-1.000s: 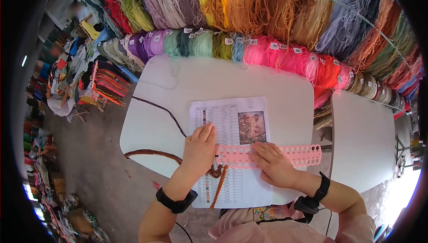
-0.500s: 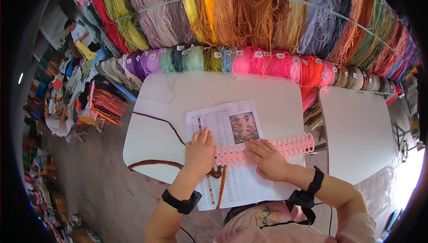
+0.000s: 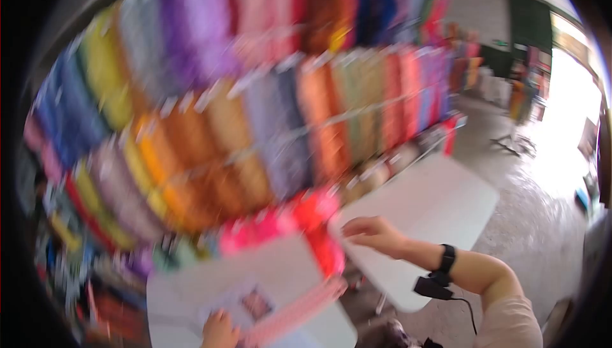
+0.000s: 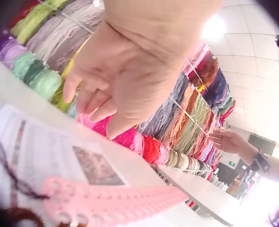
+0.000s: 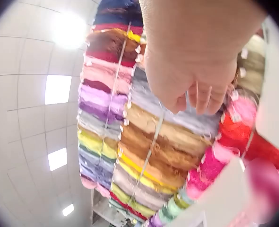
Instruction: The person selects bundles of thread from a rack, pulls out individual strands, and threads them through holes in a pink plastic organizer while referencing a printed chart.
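Your left hand (image 3: 220,330) hovers loose and empty by the pink thread card (image 3: 290,313) on the near tabletop (image 3: 178,287). Your right hand (image 3: 373,233), fingers relaxed and empty, reaches towards the red skeins (image 3: 315,211). You seem to be choosing a colour; next, close on one skein.

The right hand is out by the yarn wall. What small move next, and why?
Probably reach the right hand a little further to the pink-red skeins: it is open close by them, holding nothing, while the left hand is by the pink card.

Black wrist strap (image 3: 448,259), black cabled camera unit (image 3: 432,287), pink short sleeve (image 3: 510,322).
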